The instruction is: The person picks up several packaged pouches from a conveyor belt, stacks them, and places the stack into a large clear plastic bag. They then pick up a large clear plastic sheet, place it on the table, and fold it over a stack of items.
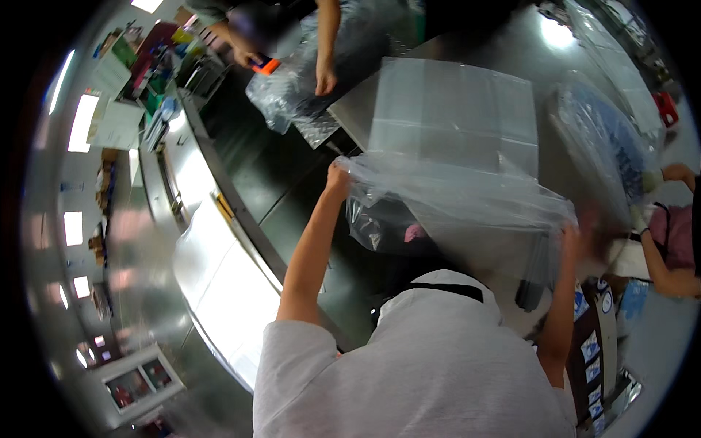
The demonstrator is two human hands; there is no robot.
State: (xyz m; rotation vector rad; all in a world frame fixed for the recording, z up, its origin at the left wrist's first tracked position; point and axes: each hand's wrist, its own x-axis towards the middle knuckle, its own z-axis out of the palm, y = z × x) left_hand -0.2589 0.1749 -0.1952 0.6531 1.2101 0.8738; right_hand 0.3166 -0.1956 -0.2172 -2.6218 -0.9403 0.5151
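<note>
A clear plastic bag or sheet (453,191) is stretched between my two hands over the near side of the grey table. My left hand (338,179) is closed on its left end. At the other end, my right hand (569,239) grips its edge, partly blurred and covered by the film. Beyond it, a flat translucent plastic sheet (456,113) with fold creases lies on the table. A long dark grey object (535,274), its kind unclear, shows near my right hand, partly behind the film.
Across the table's far left corner, a co-worker's hand (248,57) holds an orange-and-black tool (267,66) over bubble wrap (292,95). On the right, another person's gloved hand (640,219) is near a plastic-wrapped bluish item (610,139). A long bench (201,175) runs along the left.
</note>
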